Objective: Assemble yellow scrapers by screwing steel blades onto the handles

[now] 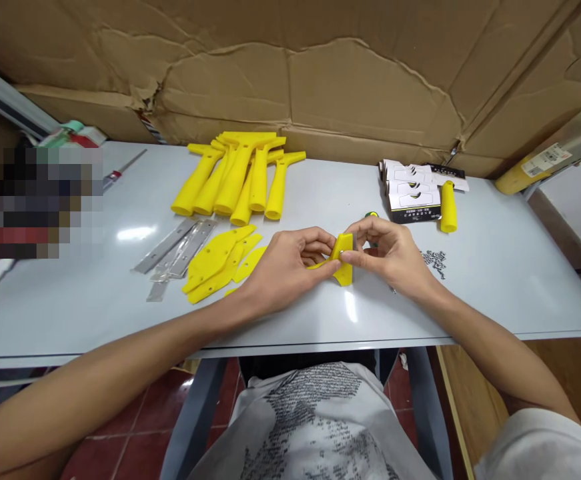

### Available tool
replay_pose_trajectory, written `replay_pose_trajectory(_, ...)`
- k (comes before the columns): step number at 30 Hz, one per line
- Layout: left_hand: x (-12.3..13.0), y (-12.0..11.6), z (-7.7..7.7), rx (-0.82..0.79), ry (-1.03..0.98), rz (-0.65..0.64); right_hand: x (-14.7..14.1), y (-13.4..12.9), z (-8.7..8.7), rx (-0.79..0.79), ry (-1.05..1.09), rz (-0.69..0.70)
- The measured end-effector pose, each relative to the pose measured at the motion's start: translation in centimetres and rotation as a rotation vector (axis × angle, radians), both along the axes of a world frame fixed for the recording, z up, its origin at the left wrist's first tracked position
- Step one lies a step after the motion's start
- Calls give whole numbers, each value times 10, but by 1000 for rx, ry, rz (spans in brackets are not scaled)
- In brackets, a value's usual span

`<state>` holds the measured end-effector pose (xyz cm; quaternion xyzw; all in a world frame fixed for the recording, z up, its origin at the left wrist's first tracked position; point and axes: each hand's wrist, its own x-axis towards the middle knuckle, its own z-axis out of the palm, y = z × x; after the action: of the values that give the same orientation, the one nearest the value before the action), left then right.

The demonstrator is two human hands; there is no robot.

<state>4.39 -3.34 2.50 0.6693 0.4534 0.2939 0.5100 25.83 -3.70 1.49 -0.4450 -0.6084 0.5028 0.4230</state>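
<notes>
My left hand (290, 263) is closed round a yellow scraper (345, 265), its thumb and fingers on the handle. The scraper's wide head points to the right, with a dark grey strip along its edge. On the head's other side, my right hand (387, 257) pinches, thumb in front and fingers behind. A small shiny spot, perhaps a screw, shows by the right thumb. Just left of my left hand lie yellow flat plates (223, 261) with holes. A small heap of screws (434, 262) is right of my right hand. Behind the right fingers a green and yellow round end (371, 215) peeks out.
Several yellow T-shaped handles (240, 175) are piled at the back. Metal blades (175, 250) lie at left. Printed cards (413, 190) and a yellow cylindrical handle (449, 207) are at back right. A long clear and yellow container (555, 153) leans at far right, and cardboard (290, 80) walls the back.
</notes>
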Motion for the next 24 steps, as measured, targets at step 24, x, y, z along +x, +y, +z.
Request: replay_pose_trajectory(24,-2,-6,-6,256,96,-104,0,-8,5,131,-6,-37)
